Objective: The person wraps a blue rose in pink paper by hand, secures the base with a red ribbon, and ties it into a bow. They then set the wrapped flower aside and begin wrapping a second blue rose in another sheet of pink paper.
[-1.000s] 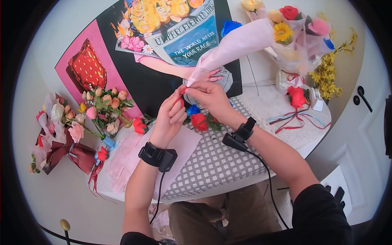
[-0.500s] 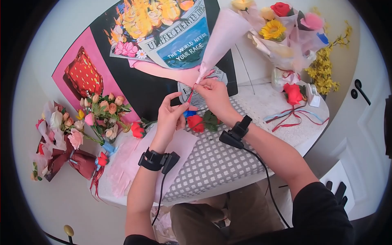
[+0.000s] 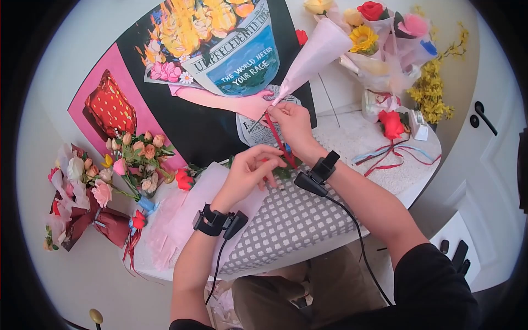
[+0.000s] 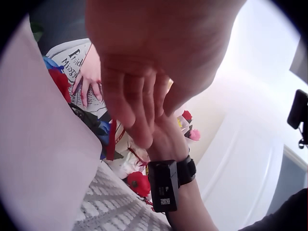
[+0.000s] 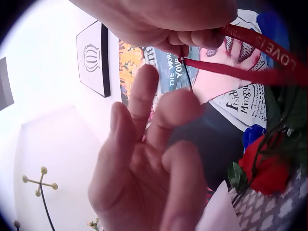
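Observation:
Thumb and fingers of my right hand (image 3: 291,127) pinch the narrow lower end of a pink paper cone (image 3: 316,52), which leans up to the right. Hanging from that pinch is a red ribbon (image 3: 276,135); in the right wrist view its printed lettering shows on the ribbon tail (image 5: 284,57). A thin dark stem (image 5: 187,77) pokes out below the paper. Lower and to the left, my left hand (image 3: 252,171) has its fingers loosely spread beside the ribbon tails, holding nothing. Beneath the hands lie a red rose (image 5: 264,166) and a blue flower (image 5: 253,135).
Pink wrapping paper (image 3: 212,192) lies on the checked cloth (image 3: 297,220). A wrapped bouquet (image 3: 379,66) stands at the back right, near a red rose with ribbons (image 3: 391,125). More bouquets (image 3: 91,192) are at the left. A painted board (image 3: 220,71) leans behind.
My left hand has let go of the red ribbon and moved down from the cone's tip, its fingers opening. The ribbon now hangs down below my right hand, which keeps its pinch.

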Demonstrator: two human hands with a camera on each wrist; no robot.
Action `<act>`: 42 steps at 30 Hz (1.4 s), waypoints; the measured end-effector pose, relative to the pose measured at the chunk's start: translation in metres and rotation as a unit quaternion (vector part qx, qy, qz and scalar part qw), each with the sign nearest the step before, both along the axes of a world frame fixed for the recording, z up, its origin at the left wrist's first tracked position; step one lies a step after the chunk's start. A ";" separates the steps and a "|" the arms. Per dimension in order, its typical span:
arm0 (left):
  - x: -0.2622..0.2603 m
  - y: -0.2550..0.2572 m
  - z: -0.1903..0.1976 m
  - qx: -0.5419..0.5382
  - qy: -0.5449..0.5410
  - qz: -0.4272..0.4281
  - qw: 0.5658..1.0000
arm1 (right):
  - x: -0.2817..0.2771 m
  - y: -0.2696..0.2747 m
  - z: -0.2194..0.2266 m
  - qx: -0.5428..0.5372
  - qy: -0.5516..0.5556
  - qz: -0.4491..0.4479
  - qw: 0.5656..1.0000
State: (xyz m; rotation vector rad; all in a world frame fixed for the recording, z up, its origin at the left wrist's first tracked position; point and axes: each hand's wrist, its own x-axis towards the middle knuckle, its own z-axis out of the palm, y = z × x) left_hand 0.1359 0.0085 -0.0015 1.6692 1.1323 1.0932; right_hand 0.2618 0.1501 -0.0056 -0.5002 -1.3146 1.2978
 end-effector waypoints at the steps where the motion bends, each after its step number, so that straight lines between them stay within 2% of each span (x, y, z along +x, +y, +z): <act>1: -0.004 0.000 -0.001 0.050 -0.004 0.031 0.998 | -0.001 0.000 -0.002 -0.001 0.000 0.001 1.000; 3: 0.001 -0.004 0.006 0.134 -0.018 0.121 0.983 | -0.002 -0.006 -0.002 0.046 -0.033 -0.009 0.998; 4: -0.001 -0.002 0.006 0.132 -0.017 0.120 0.984 | -0.004 -0.007 -0.003 0.044 -0.033 -0.010 0.998; 5: -0.005 0.000 0.010 0.261 0.120 0.204 0.936 | -0.006 -0.010 -0.003 0.044 -0.022 0.006 0.999; 6: -0.006 0.001 0.013 0.378 0.252 0.279 0.846 | -0.009 -0.012 -0.003 0.044 -0.012 0.022 0.999; 7: -0.004 0.000 0.013 0.394 0.283 0.321 0.814 | -0.009 -0.014 -0.004 0.043 -0.013 0.023 0.999; 8: -0.006 0.000 0.012 0.393 0.283 0.322 0.813 | -0.006 -0.020 0.000 0.001 -0.002 0.073 0.997; 9: -0.009 0.001 0.012 0.404 0.335 0.328 0.785 | -0.004 -0.023 0.002 -0.042 0.009 0.123 0.992; 10: -0.010 0.001 0.011 0.414 0.386 0.332 0.755 | -0.004 -0.020 -0.002 -0.043 0.008 0.124 0.991; 12: -0.008 0.000 0.010 0.413 0.396 0.339 0.747 | -0.004 -0.015 -0.005 -0.094 0.012 0.194 0.976; 13: -0.007 0.000 0.010 0.415 0.406 0.345 0.738 | -0.005 -0.015 -0.007 -0.095 0.013 0.194 0.976; 17: -0.008 0.005 0.008 0.451 0.353 0.369 0.732 | -0.004 -0.026 0.002 -0.092 -0.003 0.196 0.976; 19: -0.013 0.008 0.006 0.443 0.319 0.365 0.754 | -0.005 -0.027 0.002 -0.082 -0.010 0.198 0.977; 23: -0.018 0.011 0.005 0.444 0.310 0.353 0.763 | -0.005 -0.029 0.001 -0.080 -0.015 0.203 0.976; 28: -0.022 0.011 0.003 0.386 0.257 0.357 0.811 | -0.008 -0.036 0.000 -0.035 -0.014 0.211 0.977; 32: -0.020 0.012 0.003 0.400 0.265 0.332 0.812 | -0.005 -0.039 0.004 0.003 -0.025 0.167 0.986; 36: -0.022 0.012 0.003 0.373 0.238 0.337 0.831 | -0.005 -0.039 0.004 0.030 -0.059 0.136 0.988; 39: -0.022 0.012 0.003 0.351 0.230 0.336 0.843 | -0.009 -0.030 -0.005 0.081 -0.064 0.149 0.983; 42: -0.021 0.010 0.004 0.342 0.229 0.329 0.850 | -0.013 -0.024 -0.009 0.087 -0.067 0.131 0.985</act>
